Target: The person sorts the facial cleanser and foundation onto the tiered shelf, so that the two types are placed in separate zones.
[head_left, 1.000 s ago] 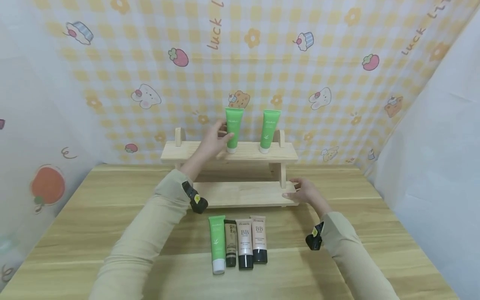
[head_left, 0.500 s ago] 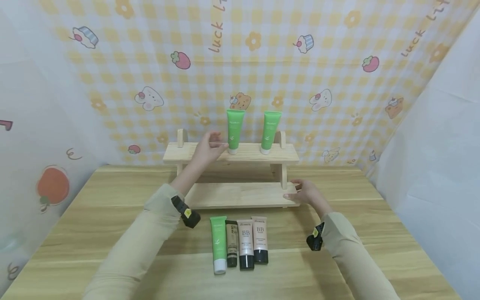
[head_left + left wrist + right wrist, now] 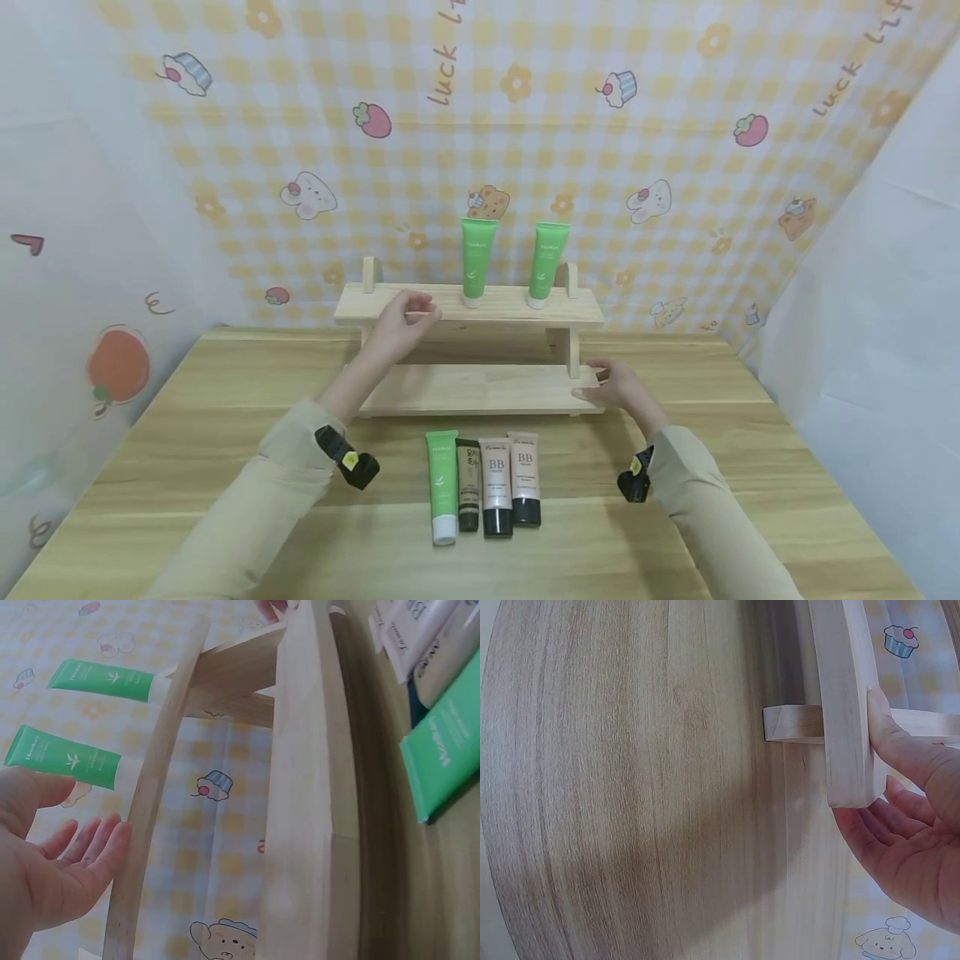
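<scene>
Two green tubes stand upright on their white caps on the upper shelf of a wooden rack: one at the middle, one to the right. My left hand is in front of the upper shelf, left of the middle tube, fingers relaxed and holding nothing. In the left wrist view, the left hand has its fingers spread near the shelf. My right hand grips the right end of the lower shelf; in the right wrist view, thumb and fingers of that hand are round the board's end.
In front of the rack lie a green tube, a dark-capped olive tube and two pale BB tubes, side by side on the wooden table. A patterned cloth hangs behind the rack.
My left hand has let go of the middle green tube and moved left and down, away from it. The tube stands by itself. My right hand stays at the rack's end.
</scene>
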Demonstrator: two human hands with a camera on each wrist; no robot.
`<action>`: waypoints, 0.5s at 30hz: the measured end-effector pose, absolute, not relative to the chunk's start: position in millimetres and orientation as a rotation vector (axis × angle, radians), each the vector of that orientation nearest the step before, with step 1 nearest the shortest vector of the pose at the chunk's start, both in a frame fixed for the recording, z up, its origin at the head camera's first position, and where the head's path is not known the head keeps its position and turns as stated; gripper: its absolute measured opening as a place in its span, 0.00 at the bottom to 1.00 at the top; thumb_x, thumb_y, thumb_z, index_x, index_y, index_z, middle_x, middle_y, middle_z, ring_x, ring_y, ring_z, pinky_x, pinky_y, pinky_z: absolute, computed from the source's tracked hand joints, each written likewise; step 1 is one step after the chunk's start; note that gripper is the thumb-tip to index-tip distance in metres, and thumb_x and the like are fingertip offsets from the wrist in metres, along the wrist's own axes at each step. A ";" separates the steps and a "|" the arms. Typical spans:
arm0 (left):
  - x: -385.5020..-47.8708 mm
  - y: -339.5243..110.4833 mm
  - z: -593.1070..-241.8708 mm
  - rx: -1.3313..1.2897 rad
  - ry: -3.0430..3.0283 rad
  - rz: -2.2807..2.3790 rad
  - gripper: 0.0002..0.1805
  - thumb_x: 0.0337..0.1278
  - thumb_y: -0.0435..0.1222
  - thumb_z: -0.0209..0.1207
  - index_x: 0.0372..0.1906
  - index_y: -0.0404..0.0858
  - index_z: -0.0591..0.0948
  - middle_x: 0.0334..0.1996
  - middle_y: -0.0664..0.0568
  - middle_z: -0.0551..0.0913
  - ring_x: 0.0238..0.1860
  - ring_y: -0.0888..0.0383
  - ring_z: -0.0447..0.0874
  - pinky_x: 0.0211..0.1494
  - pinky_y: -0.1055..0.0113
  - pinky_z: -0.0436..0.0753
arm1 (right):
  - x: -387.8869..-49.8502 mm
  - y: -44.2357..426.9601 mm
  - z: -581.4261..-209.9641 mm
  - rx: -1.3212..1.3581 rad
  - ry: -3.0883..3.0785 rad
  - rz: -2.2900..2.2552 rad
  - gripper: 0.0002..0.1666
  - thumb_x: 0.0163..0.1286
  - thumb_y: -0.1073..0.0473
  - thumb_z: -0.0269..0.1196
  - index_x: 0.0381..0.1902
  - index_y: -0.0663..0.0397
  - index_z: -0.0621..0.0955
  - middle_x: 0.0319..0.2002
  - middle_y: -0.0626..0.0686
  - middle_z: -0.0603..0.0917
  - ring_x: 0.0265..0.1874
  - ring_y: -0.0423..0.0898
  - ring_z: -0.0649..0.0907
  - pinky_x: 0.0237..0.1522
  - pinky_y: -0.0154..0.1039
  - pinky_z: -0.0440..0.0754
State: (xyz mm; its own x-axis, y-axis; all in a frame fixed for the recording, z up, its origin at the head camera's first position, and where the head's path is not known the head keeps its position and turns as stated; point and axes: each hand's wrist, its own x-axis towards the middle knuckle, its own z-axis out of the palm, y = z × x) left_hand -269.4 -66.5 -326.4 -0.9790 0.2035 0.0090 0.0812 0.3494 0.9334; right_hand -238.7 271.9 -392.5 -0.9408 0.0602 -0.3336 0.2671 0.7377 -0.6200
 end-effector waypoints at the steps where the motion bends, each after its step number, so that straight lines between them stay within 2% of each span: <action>1: -267.4 -67.7 -328.1 0.261 2.472 1.709 0.27 0.61 0.41 0.53 0.62 0.34 0.62 0.58 0.41 0.71 0.59 0.45 0.71 0.61 0.56 0.75 | -238.4 271.8 -392.3 0.255 2.649 -1.011 0.44 0.56 0.50 0.67 0.65 0.61 0.63 0.58 0.72 0.68 0.56 0.66 0.71 0.57 0.55 0.73; 5: -259.0 -71.2 -333.1 0.278 2.400 1.703 0.28 0.61 0.39 0.53 0.63 0.33 0.60 0.58 0.39 0.70 0.56 0.44 0.73 0.59 0.56 0.76 | -237.5 271.1 -391.9 0.247 2.664 -0.993 0.44 0.55 0.49 0.67 0.64 0.62 0.63 0.58 0.73 0.69 0.56 0.66 0.71 0.57 0.55 0.73; 15: -237.9 -76.5 -336.4 0.294 2.405 1.514 0.32 0.61 0.42 0.53 0.65 0.34 0.57 0.58 0.39 0.70 0.54 0.44 0.75 0.58 0.55 0.76 | -237.7 270.5 -393.1 0.251 2.667 -1.061 0.42 0.55 0.54 0.67 0.63 0.65 0.64 0.55 0.72 0.71 0.52 0.63 0.75 0.53 0.49 0.78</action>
State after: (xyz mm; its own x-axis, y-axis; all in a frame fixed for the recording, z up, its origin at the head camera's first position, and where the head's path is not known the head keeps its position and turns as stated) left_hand -237.9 -76.5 -336.4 -0.9390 0.3187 -0.1293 0.0212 0.4289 0.9031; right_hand -237.7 270.5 -393.1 -0.9512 0.0638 -0.3018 0.2537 0.7184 -0.6478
